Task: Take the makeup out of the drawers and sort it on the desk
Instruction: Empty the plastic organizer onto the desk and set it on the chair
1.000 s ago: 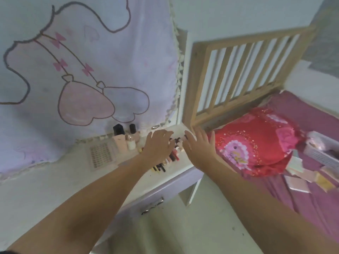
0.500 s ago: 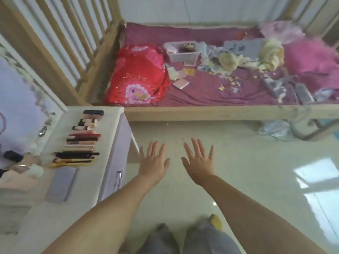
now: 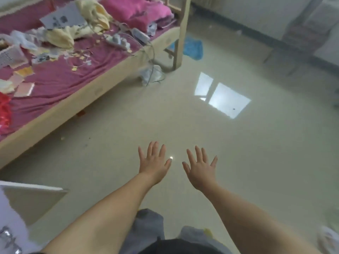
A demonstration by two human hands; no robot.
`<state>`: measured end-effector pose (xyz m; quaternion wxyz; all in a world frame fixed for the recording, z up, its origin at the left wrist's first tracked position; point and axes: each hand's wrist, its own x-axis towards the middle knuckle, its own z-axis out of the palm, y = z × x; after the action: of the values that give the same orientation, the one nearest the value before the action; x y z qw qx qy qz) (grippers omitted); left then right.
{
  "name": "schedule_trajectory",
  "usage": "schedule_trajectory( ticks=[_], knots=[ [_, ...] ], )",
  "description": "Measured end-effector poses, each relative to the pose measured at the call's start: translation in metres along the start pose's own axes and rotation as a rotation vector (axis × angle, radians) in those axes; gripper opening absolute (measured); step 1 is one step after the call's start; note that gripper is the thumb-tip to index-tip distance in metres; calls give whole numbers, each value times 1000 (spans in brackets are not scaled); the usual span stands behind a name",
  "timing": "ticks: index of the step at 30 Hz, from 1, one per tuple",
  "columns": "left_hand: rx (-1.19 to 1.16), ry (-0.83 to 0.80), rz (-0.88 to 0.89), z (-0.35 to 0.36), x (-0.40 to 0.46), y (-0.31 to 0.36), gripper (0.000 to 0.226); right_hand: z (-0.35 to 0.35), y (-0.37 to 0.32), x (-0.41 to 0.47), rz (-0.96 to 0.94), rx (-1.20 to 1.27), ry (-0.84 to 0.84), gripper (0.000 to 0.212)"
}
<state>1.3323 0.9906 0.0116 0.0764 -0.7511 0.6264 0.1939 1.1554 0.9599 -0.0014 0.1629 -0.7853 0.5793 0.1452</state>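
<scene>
My left hand [image 3: 154, 163] and my right hand [image 3: 200, 166] are stretched out side by side over the pale floor, fingers spread and straight, holding nothing. Only a corner of the lilac desk [image 3: 11, 222] shows at the lower left edge, with a metal drawer handle [image 3: 9, 237] on its front. The desk top and the makeup are out of view.
A wooden bed [image 3: 95, 92] with a purple sheet, scattered papers, cloths and a power strip [image 3: 126, 40] fills the upper left. A white bag [image 3: 152, 75] and a blue cloth [image 3: 193, 49] lie by the bedpost. A bright window reflection [image 3: 222, 97] marks the floor.
My view has swung right, away from the desk and its rows of makeup, across the bed to the open floor. Both hands left the desk top and stay spread and empty.
</scene>
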Motion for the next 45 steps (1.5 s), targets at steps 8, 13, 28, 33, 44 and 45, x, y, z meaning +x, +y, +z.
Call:
schedule_trajectory(
  ticks=[8, 13, 28, 33, 44, 45],
  knots=[
    [119, -100, 196, 40, -6, 193, 65, 17, 185, -67, 204, 105, 2, 59],
    [154, -128, 339, 46, 7, 295, 65, 13, 276, -93, 342, 155, 5, 58],
    [164, -240, 512, -16, 210, 480, 65, -79, 448, 57, 525, 358, 42, 53],
    [183, -176, 599, -74, 322, 538, 64, -149, 517, 144, 522, 268, 81, 50],
    [244, -129, 587, -129, 522, 679, 63, -239, 681, 326, 472, 168, 78, 52],
    [245, -120, 580, -134, 541, 698, 63, -248, 701, 343, 459, 155, 87, 52]
  ],
)
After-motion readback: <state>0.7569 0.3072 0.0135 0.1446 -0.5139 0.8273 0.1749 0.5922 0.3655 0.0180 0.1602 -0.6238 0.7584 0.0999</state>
